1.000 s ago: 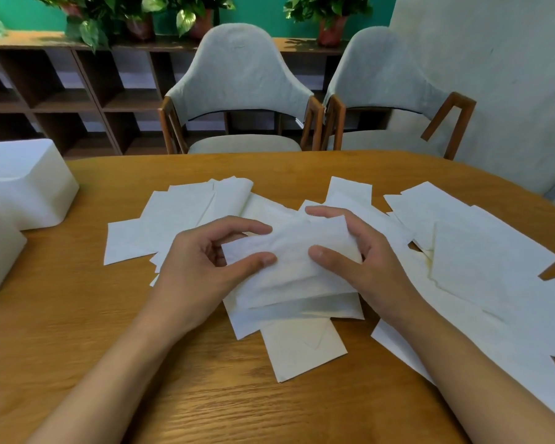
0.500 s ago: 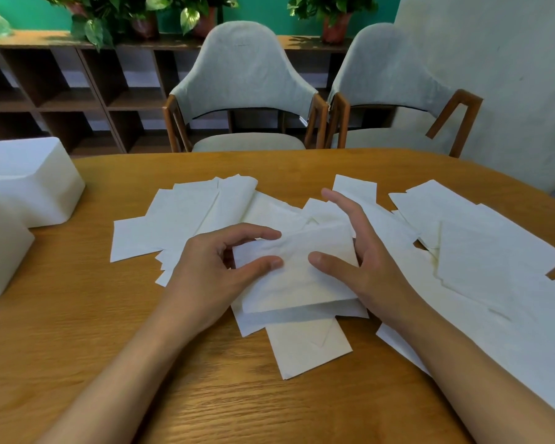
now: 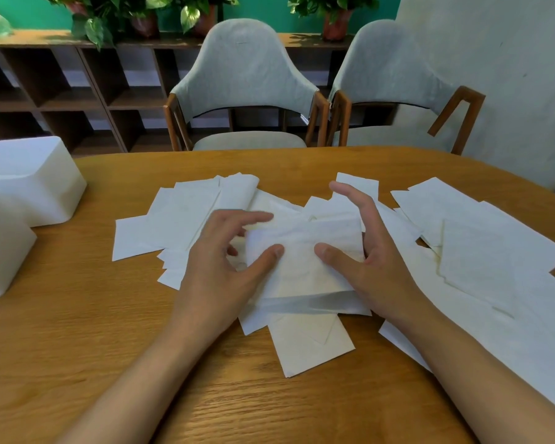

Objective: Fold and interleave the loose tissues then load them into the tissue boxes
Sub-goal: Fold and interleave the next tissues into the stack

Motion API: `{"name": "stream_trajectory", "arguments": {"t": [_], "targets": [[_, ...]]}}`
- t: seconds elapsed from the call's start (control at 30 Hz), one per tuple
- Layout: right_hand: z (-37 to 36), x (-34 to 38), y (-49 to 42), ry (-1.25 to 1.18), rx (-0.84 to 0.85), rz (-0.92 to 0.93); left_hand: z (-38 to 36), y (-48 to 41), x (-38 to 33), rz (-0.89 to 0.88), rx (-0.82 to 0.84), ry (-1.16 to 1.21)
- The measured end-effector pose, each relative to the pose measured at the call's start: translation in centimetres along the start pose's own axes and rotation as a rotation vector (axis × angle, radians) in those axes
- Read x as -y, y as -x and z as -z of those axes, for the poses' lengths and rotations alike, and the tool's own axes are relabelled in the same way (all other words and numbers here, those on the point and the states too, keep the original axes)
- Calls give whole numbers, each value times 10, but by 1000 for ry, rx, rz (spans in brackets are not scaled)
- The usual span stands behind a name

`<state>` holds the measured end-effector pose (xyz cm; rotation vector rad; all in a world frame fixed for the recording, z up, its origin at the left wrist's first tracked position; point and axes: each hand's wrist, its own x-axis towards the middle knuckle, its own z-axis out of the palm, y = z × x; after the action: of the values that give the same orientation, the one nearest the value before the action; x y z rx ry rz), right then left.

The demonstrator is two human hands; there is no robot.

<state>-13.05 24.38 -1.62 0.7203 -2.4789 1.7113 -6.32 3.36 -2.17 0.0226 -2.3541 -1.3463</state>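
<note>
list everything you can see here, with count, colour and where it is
table: one, light wood, fills the foreground
loose tissues: many, white, spread flat across the middle and right of the table
folded tissues: a small stack, white, between the two hands
tissue boxes: two, white, left edge of the table
chairs: two, grey with wooden arms, behind the table
shelf unit: one, dark brown, back left
potted plants: several, green, on top of the shelf unit
left hand: one, pinches the stack's left edge
right hand: one, thumb on the stack, fingers straight at its right edge
</note>
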Motion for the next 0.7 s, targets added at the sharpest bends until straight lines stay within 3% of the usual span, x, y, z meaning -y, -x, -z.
{"name": "stream_trajectory", "arguments": {"t": [0.07,0.17,0.27,0.47,0.57,0.63,0.7], "targets": [[3,0,-1,-15,-25,4,0,0,-3,52,-1,72],[4,-2,-4,-13,-31,11,1,-1,-14,216,119,406],[2,-1,-4,-12,-3,-16,2,-1,-16,217,135,470],[10,4,1,-57,207,-49,-2,2,-10,185,45,419],[12,-2,-1,-7,116,-70,-8,5,-7,86,-1,247],[15,-5,-4,7,38,-73,-11,7,-3,-94,-38,-26],[17,-8,-7,29,-30,-79,-13,8,0,-248,12,-142]]}}
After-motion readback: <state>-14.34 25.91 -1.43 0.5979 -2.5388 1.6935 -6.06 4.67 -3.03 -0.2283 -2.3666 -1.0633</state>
